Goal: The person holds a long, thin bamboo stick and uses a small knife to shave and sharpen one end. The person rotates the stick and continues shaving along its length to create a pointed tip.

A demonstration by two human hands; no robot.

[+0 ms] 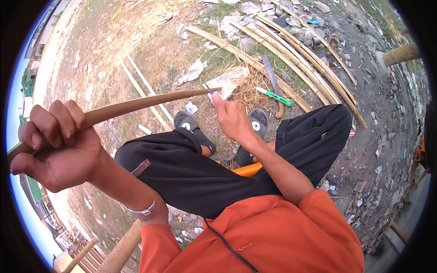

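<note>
Your left grip [68,157]: wrapped round bamboo strip [150,104] | Strip's tip: beside your right grip [233,119], closed on slim tool [211,92]

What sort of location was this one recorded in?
Probably an open-air yard or makeshift work spot: open sky shows at the left, pale scraps litter the grass and dirt ground, and long split bamboo-like strips lie ahead.

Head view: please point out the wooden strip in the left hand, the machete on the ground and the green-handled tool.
Wooden strip [145,102]: head view, on its long side.
Machete [272,76]: head view, on the blade.
Green-handled tool [276,96]: head view, on its handle.
</note>
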